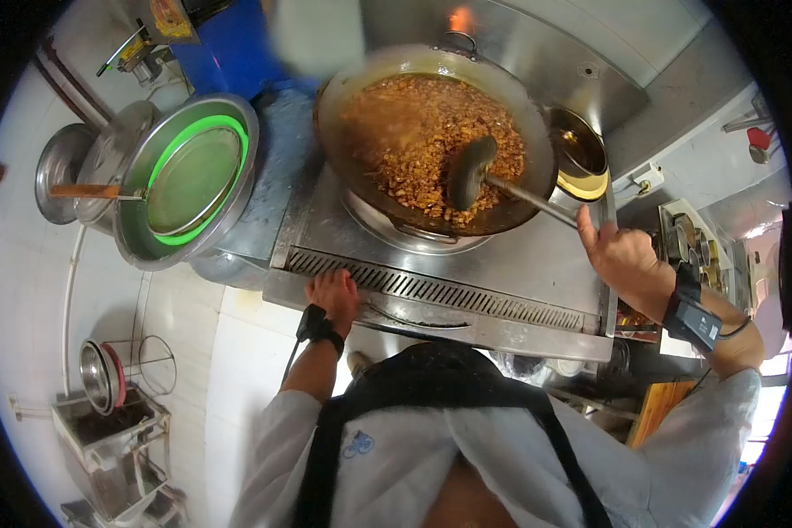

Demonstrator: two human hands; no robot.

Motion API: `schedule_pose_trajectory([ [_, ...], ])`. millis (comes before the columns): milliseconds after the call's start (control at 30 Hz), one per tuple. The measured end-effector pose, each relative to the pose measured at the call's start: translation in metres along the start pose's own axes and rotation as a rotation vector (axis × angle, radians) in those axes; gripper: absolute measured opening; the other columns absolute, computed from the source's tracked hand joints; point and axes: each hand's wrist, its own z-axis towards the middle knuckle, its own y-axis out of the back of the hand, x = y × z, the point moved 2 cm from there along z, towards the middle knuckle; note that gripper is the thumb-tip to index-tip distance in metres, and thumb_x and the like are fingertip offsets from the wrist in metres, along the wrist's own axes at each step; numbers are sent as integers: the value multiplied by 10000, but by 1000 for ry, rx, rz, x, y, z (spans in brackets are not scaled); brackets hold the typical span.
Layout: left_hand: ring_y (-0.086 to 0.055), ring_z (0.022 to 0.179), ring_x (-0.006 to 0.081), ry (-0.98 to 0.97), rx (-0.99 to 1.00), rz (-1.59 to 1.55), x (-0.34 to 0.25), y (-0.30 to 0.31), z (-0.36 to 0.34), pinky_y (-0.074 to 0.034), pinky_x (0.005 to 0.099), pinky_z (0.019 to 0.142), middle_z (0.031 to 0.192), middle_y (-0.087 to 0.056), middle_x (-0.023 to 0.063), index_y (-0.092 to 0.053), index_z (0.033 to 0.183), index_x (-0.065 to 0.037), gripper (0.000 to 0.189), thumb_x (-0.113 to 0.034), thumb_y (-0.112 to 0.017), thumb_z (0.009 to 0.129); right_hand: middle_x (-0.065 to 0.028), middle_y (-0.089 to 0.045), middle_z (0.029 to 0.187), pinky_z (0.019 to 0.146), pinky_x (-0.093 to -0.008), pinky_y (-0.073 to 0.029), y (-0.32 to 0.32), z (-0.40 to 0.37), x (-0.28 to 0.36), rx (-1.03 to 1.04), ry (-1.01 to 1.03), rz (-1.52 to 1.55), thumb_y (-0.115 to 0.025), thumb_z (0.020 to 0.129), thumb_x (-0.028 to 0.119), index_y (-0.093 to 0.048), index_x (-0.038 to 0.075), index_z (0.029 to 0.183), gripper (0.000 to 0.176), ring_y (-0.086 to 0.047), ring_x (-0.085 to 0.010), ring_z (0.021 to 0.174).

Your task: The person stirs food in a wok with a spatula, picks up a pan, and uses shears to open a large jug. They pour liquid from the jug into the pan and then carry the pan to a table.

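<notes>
My right hand (620, 255) is closed around the handle of a ladle (473, 173), thumb stretched along the shaft. The dark bowl of the ladle rests in browned, minced-looking food (422, 132) that lies in oil in a large wok (537, 163). Steam blurs the wok's left side. My left hand (333, 295) lies on the front edge of the steel stove (537, 295), beside the slotted grate (431, 289), fingers loosely bent and nothing seen in them.
Left of the stove stands a metal basin (136, 238) holding a green-rimmed container and a wooden-handled strainer (194, 180). A metal pot (581, 141) with dark liquid sits right of the wok. Trays of containers (691, 238) line the far right. A blue panel (224, 53) rises behind.
</notes>
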Motion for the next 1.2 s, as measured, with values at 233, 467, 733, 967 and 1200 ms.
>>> schedule_pose_trajectory([
  [233, -486, 863, 232, 15, -4, -23, 3, -5, -2, -297, 387, 836, 862, -555, 57, -548, 844, -114, 141, -197, -479, 752, -12, -456, 588, 299, -212, -300, 28, 14, 9, -155, 11, -47, -506, 667, 88, -411, -5, 1154, 505, -458, -77, 427],
  [467, -487, 859, 233, -23, -9, -45, -2, 6, 1, -303, 376, 825, 854, -557, 52, -552, 831, -120, 124, -182, -495, 742, -47, -486, 602, 312, -241, -360, -7, -19, 4, 128, 4, 63, -522, 673, 86, -397, -24, 1157, 511, -483, -112, 427],
  [733, -509, 861, 247, -43, 288, 158, -8, 15, 3, -354, 397, 758, 859, -559, 67, -561, 837, -122, 147, -215, -498, 742, -44, -528, 639, 412, -275, -397, -108, 14, 21, 198, -66, 480, -384, 832, 153, -460, 0, 989, 232, -534, -161, 543],
  [967, -507, 771, 253, -45, -31, 67, -13, 2, 0, -352, 382, 709, 782, -564, 72, -561, 762, -117, 87, -158, -489, 736, -193, -534, 838, 768, -407, -396, -51, 2, 26, 438, -650, 1248, -348, 809, 399, -492, -17, 903, 450, -498, -360, 850],
  [1200, -528, 749, 258, -78, -156, 41, 16, -27, -3, -356, 372, 677, 769, -580, 62, -569, 758, -117, 92, -135, -482, 737, -70, -501, 613, 451, -290, -401, 54, -72, 96, -539, -384, 897, -515, 719, 188, -480, 42, 785, 164, -516, -199, 556],
])
